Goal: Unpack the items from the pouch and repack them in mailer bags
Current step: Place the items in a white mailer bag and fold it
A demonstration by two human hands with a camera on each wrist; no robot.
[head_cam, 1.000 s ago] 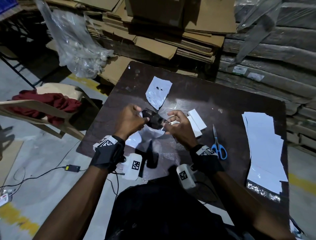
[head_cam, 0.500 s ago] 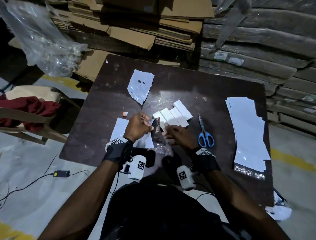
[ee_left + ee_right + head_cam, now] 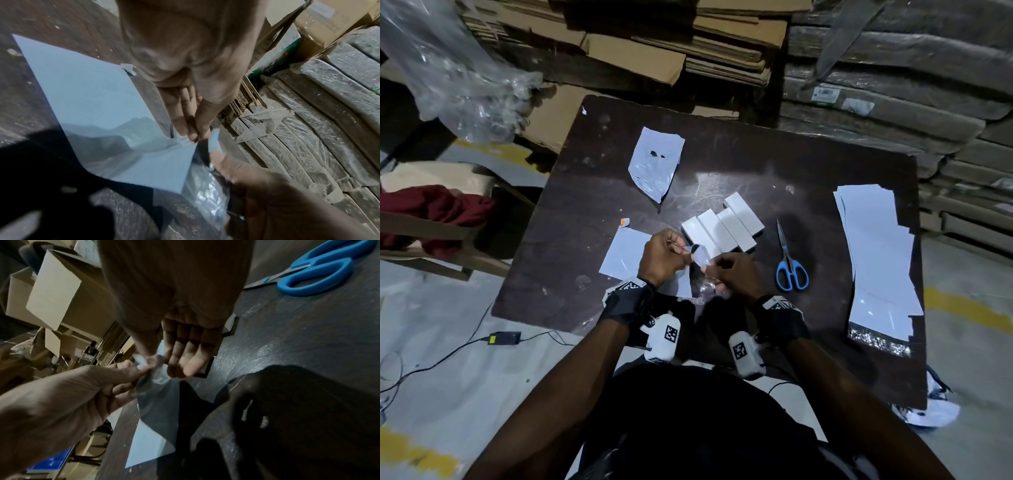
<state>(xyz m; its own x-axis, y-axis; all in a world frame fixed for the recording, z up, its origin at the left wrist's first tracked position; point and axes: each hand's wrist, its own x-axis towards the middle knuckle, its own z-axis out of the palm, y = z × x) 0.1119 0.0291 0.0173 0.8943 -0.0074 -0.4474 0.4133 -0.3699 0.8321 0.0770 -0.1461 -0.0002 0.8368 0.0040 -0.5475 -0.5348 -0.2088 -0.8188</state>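
A white mailer bag (image 3: 625,255) lies flat on the dark table (image 3: 585,192), with its near end lifted. My left hand (image 3: 683,251) pinches one lip of its mouth between thumb and fingers (image 3: 188,133). My right hand (image 3: 717,265) pinches the other lip just beside it, and its other fingers (image 3: 185,363) hang straight. The bag (image 3: 92,97) shows a dark inside (image 3: 164,402) where the lips part. Several small white boxes (image 3: 722,228) lie side by side just beyond my hands. An emptied white pouch (image 3: 654,161) lies further back.
Blue-handled scissors (image 3: 791,270) (image 3: 314,275) lie right of my hands. A stack of white mailer bags (image 3: 876,260) runs along the table's right side. Flattened cardboard (image 3: 688,44) is piled behind the table. A chair with a red cloth (image 3: 438,212) stands to the left.
A second ago both hands held a dark bag mouth wide open. Now they pinch the mailer's lips close together, and more white boxes show on the table.
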